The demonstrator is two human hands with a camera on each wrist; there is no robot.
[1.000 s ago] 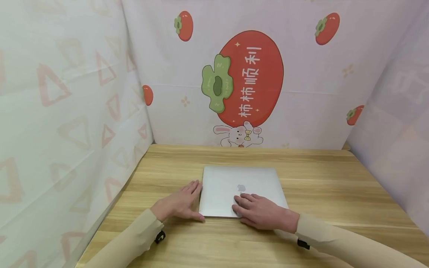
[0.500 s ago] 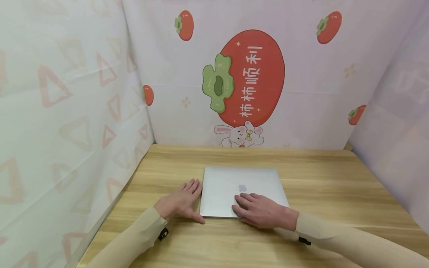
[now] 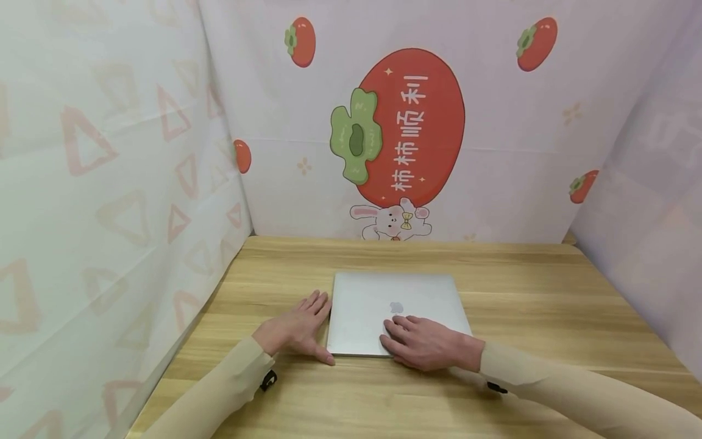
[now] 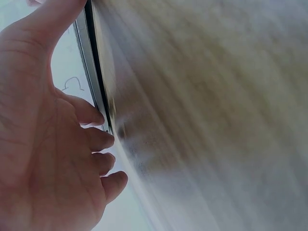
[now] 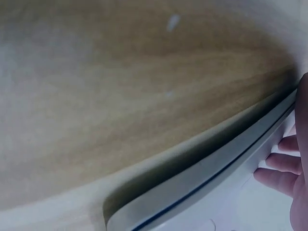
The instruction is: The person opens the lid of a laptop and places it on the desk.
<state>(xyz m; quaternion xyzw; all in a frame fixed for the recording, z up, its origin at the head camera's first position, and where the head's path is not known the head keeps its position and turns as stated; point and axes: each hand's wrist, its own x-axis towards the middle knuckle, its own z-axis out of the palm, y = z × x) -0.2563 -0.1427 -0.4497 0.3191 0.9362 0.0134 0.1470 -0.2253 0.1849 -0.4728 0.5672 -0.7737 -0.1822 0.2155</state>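
Observation:
A closed silver laptop (image 3: 359,314) with an apple logo lies flat on the wooden table. My left hand (image 3: 296,329) is spread along its left side, fingertips right at the edge and thumb by the front left corner. On the front part of the lid rests my right hand (image 3: 430,344), its fingers lightly bent below the logo and its thumb side at the front edge. The right wrist view shows the laptop's rounded front corner and the thin seam between lid and base (image 5: 197,180). In the left wrist view, the palm (image 4: 43,139) and fingers face the camera beside the laptop's edge.
The wood-grain table (image 3: 510,305) extends on all sides of the laptop. A white cloth wall with printed persimmons and a rabbit (image 3: 397,221) stands behind it. Patterned cloth (image 3: 148,201) hangs along the left, and pale cloth (image 3: 658,201) along the right.
The left hand's fingers have spread slightly and shifted a little. The right hand and the laptop keep their places.

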